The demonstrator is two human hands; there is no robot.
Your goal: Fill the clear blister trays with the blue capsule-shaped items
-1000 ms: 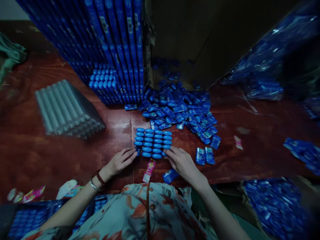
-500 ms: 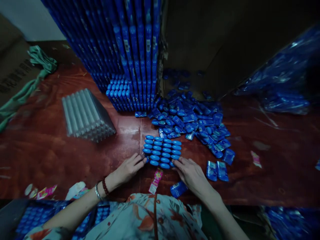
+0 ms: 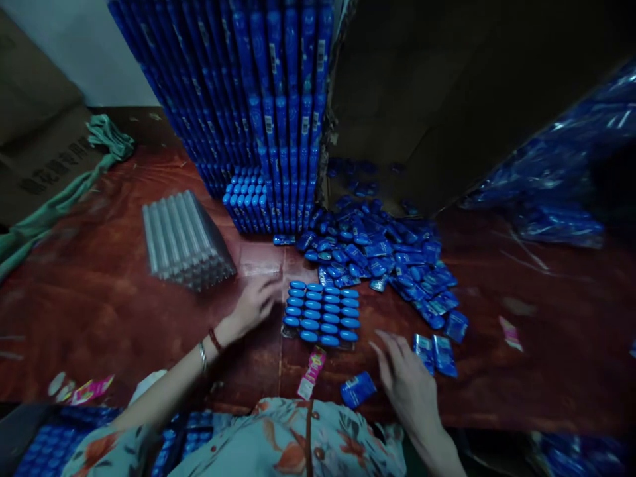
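Neither hand has a grip on anything right now: the left hand [image 3: 256,306] hovers loose and blurred just beside the left edge of the filled blue tray [image 3: 322,313], fingers relaxed and apart, while the right hand [image 3: 408,384] is spread wide and empty, palm down, just off the tray's near right corner. The tray lies flat on the red worktop [image 3: 99,311] between both hands, its rows of blue capsules all lined up. Close to the right hand lie a single blue sachet [image 3: 358,389] and a pair of sachets [image 3: 434,351], near enough to reach. Beyond them sprawls the loose heap of sachets [image 3: 377,252], then the tall stack of filled trays [image 3: 258,112], with empty clear trays [image 3: 183,238] off left.
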